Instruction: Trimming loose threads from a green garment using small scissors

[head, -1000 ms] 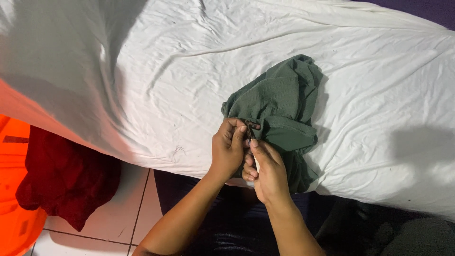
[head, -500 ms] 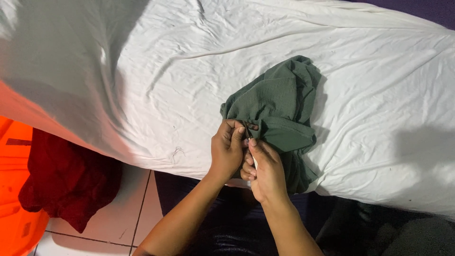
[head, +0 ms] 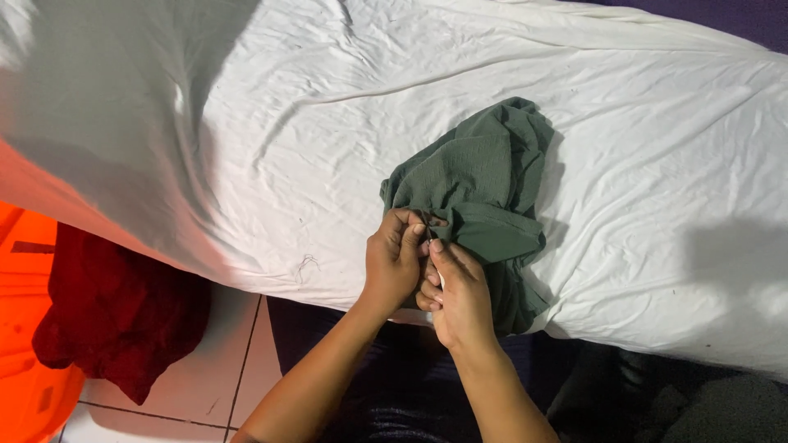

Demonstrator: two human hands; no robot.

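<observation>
A crumpled dark green garment [head: 484,189] lies on a white bedsheet [head: 246,123] near the bed's front edge. My left hand [head: 394,262] pinches a fold of the green fabric at its lower left corner. My right hand [head: 460,295] is pressed against the left one, its fingers closed on the same edge of the garment; a small white thing shows between its fingers, too small to identify. Part of the garment hangs over the bed edge below my right hand.
A dark red cloth [head: 115,312] drapes over an orange container [head: 25,344] at the lower left. Pale floor tiles [head: 222,361] show beside it. Dark fabric [head: 689,402] lies at the lower right below the bed edge.
Both hands stay on the same spot of the green garment; only the fingers shift slightly against the fabric.
</observation>
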